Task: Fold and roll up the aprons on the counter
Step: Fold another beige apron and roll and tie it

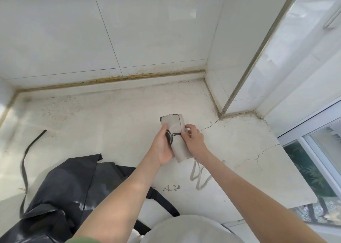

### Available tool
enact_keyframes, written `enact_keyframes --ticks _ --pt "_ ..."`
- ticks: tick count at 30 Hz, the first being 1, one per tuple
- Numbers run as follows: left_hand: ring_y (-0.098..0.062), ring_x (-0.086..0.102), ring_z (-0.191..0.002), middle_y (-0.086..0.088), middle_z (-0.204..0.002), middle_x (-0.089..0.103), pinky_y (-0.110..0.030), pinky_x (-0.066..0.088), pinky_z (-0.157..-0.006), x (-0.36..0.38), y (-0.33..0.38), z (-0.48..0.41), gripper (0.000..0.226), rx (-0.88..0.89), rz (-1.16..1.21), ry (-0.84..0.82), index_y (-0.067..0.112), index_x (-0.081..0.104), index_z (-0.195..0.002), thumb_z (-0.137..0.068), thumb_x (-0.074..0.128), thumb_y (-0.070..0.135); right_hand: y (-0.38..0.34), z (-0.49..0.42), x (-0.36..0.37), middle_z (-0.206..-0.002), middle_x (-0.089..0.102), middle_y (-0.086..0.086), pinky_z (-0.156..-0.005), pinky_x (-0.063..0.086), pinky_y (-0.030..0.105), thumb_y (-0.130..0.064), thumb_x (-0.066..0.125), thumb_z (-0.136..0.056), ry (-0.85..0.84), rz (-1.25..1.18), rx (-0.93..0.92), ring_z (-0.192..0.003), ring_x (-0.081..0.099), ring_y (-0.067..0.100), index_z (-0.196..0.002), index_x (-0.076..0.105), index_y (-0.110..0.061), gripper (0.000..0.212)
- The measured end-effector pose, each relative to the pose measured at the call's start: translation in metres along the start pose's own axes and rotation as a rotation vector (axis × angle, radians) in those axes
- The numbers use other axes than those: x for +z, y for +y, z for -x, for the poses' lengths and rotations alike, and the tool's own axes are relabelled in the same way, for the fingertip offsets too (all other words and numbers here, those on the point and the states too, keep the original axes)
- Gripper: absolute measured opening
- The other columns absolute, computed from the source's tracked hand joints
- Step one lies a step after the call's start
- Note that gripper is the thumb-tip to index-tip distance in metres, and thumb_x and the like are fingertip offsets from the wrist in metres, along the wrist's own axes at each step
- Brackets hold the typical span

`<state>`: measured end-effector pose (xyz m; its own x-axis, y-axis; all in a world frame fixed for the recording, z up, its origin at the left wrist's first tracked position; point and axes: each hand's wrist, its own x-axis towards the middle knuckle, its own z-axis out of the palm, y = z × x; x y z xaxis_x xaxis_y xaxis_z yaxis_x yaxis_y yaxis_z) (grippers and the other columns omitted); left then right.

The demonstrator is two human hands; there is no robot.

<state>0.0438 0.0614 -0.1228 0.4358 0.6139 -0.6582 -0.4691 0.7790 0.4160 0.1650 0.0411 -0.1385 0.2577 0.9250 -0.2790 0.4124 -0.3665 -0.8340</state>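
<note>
Bare forearms [120,196], green sleeve [84,240] (L), pale garment [184,229]

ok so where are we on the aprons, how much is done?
Roughly halfway. Done: the beige apron is folded into a narrow, partly rolled bundle. In hand: the left hand and right hand both hold it, its straps trailing loose on the counter. Left: finishing that roll, then the black apron, lying crumpled and unfolded at near left.

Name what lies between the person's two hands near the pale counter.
The head view shows a rolled beige fabric apron with a dark print, held between the left hand and the right hand.
</note>
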Motion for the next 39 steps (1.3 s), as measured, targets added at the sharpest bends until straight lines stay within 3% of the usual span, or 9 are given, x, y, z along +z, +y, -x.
enact_keyframes --ticks 3,6,9,12,18,23,27,30,39 --pt "-0.026 0.054 -0.121 -0.012 -0.135 0.056 -0.043 0.04 -0.099 0.013 0.006 -0.003 0.073 -0.007 -0.018 -0.006 0.014 0.051 -0.134 -0.097 0.011 0.062 -0.011 0.002 -0.004 -0.115 0.056 -0.003 -0.102 0.039 0.034 -0.054 0.054 -0.089 -0.263 -0.344 0.108 -0.113 0.049 0.013 -0.121 0.059 -0.028 0.041" --pt "-0.015 0.058 -0.112 0.0 -0.131 0.058 -0.032 0.047 -0.088 0.027 0.002 -0.002 0.044 0.033 -0.242 0.095 0.023 0.05 -0.132 -0.1 0.037 0.049 -0.021 0.005 -0.01 -0.112 0.064 -0.005 -0.077 0.049 0.019 -0.042 0.054 -0.093 -0.414 -0.588 0.176 -0.102 0.061 0.01 -0.123 0.054 -0.025 0.034" --pt "-0.015 0.054 -0.117 0.003 -0.141 0.046 -0.032 0.047 -0.092 0.027 -0.005 -0.007 0.074 0.183 -0.523 0.232 0.027 0.029 -0.146 -0.083 0.065 0.038 -0.024 0.006 -0.013 -0.115 0.068 0.01 -0.09 0.051 0.031 -0.026 0.056 -0.095 -0.343 -0.744 0.164 -0.11 0.063 0.024 -0.117 0.061 -0.01 0.027" --pt "-0.014 0.06 -0.104 0.0 -0.125 0.053 -0.029 0.049 -0.075 0.024 0.0 -0.004 0.082 0.28 -0.637 0.314 0.023 0.041 -0.126 -0.054 0.075 0.044 -0.023 0.008 -0.016 -0.112 0.069 0.014 -0.088 0.052 0.036 -0.026 0.049 -0.098 -0.297 -0.824 0.2 -0.103 0.066 0.026 -0.114 0.064 -0.004 0.031" --pt "-0.01 0.062 -0.098 0.001 -0.113 0.063 -0.027 0.048 -0.078 0.02 0.021 -0.003 0.054 0.38 -0.756 0.213 0.021 0.051 -0.111 -0.072 0.075 0.049 -0.026 0.005 -0.034 -0.116 0.068 0.011 -0.093 0.049 0.041 -0.038 0.043 -0.099 -0.288 -0.955 0.246 -0.107 0.065 0.024 -0.117 0.064 -0.012 0.039" --pt "-0.011 0.062 -0.094 0.004 -0.107 0.063 -0.026 0.049 -0.075 0.026 0.022 0.001 0.047 0.525 -1.023 0.213 0.024 0.04 -0.123 -0.087 0.063 0.046 -0.031 0.002 -0.035 -0.115 0.069 0.012 -0.089 0.05 0.046 -0.043 0.043 -0.097 -0.274 -1.177 0.26 -0.104 0.067 0.027 -0.112 0.066 -0.013 0.04" --pt "-0.011 0.062 -0.093 0.004 -0.102 0.065 -0.027 0.051 -0.077 0.022 0.023 0.004 0.049 0.507 -1.022 0.266 0.016 0.055 -0.111 -0.081 0.068 0.052 -0.037 -0.01 -0.033 -0.116 0.067 0.015 -0.091 0.052 0.041 -0.023 0.062 -0.091 -0.261 -0.889 0.187 -0.107 0.065 0.029 -0.117 0.061 -0.006 0.032" --pt "-0.009 0.062 -0.088 0.005 -0.098 0.065 -0.019 0.046 -0.066 0.012 0.031 0.007 0.04 0.541 -1.136 0.259 0.017 0.058 -0.107 -0.081 0.071 0.045 -0.044 -0.022 -0.046 -0.112 0.062 0.011 -0.084 0.053 0.036 -0.011 0.076 -0.078 -0.118 -0.705 0.133 -0.103 0.063 0.029 -0.129 0.04 -0.012 0.063" --pt "-0.022 0.069 -0.086 -0.008 -0.095 0.073 -0.037 0.055 -0.079 -0.003 0.058 0.014 0.03 0.399 -1.219 0.095 0.009 0.069 -0.096 -0.08 0.075 0.034 -0.065 -0.033 -0.071 -0.092 0.064 -0.002 -0.064 0.045 0.021 -0.051 0.065 -0.083 -0.375 0.018 0.08 -0.079 0.061 0.011 -0.107 0.058 -0.012 0.047"
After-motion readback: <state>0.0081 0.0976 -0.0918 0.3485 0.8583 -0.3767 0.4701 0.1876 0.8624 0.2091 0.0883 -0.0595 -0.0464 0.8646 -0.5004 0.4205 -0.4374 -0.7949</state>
